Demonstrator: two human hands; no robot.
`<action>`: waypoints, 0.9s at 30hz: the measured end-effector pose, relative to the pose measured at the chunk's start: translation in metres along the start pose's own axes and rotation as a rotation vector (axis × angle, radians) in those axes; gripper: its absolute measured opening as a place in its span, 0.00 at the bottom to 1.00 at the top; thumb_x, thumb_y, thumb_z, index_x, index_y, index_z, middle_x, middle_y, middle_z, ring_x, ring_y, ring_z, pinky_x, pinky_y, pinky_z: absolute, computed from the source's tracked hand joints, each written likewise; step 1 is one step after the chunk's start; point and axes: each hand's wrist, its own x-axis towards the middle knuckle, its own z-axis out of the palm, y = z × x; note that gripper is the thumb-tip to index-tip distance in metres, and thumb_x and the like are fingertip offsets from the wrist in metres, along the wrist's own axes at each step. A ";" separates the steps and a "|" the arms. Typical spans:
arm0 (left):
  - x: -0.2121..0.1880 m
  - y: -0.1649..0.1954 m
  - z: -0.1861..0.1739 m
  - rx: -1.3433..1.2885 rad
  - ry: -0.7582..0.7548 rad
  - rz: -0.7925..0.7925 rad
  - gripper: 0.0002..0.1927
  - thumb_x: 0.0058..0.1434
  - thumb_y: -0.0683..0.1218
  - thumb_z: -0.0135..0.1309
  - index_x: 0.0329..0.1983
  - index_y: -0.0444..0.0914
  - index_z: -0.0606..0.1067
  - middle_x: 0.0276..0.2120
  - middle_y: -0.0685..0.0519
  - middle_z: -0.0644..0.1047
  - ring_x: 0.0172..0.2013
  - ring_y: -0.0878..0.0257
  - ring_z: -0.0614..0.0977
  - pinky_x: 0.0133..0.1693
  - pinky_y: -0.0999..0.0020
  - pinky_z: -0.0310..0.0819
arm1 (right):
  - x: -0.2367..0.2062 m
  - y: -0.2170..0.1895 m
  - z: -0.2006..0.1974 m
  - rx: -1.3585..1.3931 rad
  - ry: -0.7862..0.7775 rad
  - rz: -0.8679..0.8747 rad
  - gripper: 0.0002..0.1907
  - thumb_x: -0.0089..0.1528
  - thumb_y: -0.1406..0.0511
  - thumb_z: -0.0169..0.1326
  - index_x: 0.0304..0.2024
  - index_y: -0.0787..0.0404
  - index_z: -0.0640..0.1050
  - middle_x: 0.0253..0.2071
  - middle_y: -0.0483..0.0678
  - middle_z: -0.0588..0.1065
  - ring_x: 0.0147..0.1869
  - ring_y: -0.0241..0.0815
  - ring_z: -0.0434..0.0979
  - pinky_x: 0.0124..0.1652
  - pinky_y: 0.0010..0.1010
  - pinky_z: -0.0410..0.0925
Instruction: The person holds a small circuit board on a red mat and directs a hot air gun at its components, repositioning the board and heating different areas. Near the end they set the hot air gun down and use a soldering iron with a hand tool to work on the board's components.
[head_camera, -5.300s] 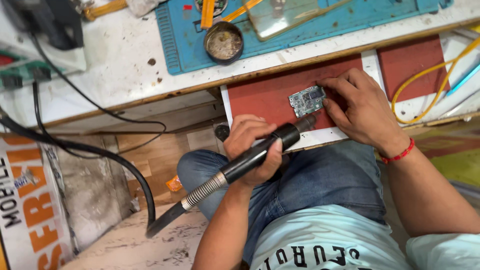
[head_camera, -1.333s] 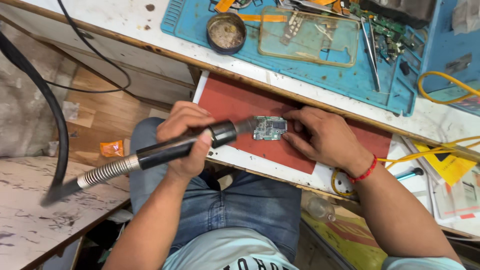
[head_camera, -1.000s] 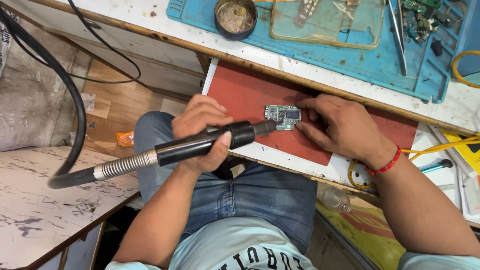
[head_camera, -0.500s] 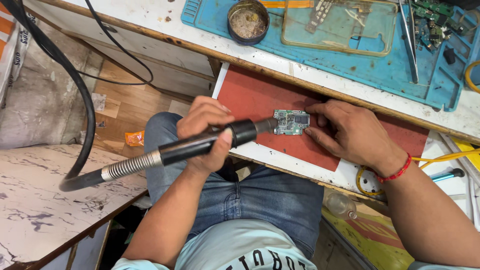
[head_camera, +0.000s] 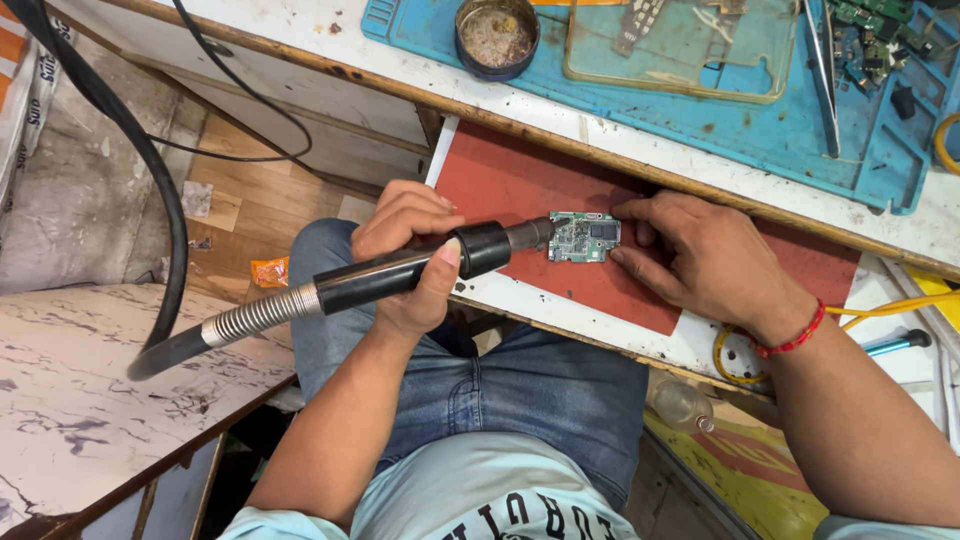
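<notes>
On the blue work mat (head_camera: 760, 130) at the back of the tabletop (head_camera: 330, 50), a round dark tin (head_camera: 497, 37) holds a dull, crusted residue, and beside it a clear shallow tray (head_camera: 690, 50) holds a few small metal parts. Tweezers (head_camera: 822, 70) lie on the mat to the tray's right, with loose circuit pieces (head_camera: 880, 30) in the mat's far compartments.

Nearer the person, a small green circuit board (head_camera: 585, 237) lies flat on a red pad (head_camera: 500, 180) on a pull-out shelf. The left hand (head_camera: 410, 260) is wrapped firmly around a black hot-air handpiece (head_camera: 400, 275), whose metal nozzle touches or nearly touches the board's left edge. The right hand (head_camera: 700, 260) rests on the pad, its fingers (head_camera: 635, 210) pressed against the board's right side, closed on nothing else.

The handpiece's thick black hose (head_camera: 170, 250) loops left over the floor. A yellow cable (head_camera: 890, 310) runs by the right wrist. The pad's left part lies bare; the shelf's front edge sits just above the person's knees.
</notes>
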 end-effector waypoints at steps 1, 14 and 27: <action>0.000 0.000 0.001 0.002 -0.012 0.017 0.17 0.61 0.55 0.56 0.32 0.35 0.77 0.29 0.49 0.78 0.39 0.56 0.81 0.45 0.64 0.78 | 0.000 0.000 0.000 0.000 -0.002 0.000 0.20 0.58 0.60 0.63 0.51 0.58 0.79 0.30 0.46 0.74 0.35 0.48 0.76 0.34 0.39 0.70; 0.004 0.004 -0.002 -0.005 0.086 0.007 0.15 0.62 0.51 0.58 0.36 0.33 0.77 0.34 0.47 0.79 0.40 0.53 0.81 0.48 0.63 0.77 | 0.002 -0.001 0.001 -0.013 0.007 -0.013 0.21 0.56 0.60 0.63 0.50 0.59 0.79 0.31 0.48 0.74 0.35 0.49 0.76 0.36 0.39 0.71; 0.007 0.008 -0.002 -0.025 -0.051 0.064 0.14 0.58 0.51 0.58 0.33 0.33 0.77 0.31 0.48 0.79 0.41 0.52 0.81 0.47 0.61 0.77 | 0.003 -0.001 0.001 0.001 0.007 0.001 0.20 0.56 0.60 0.63 0.50 0.59 0.79 0.30 0.48 0.75 0.34 0.49 0.77 0.35 0.39 0.71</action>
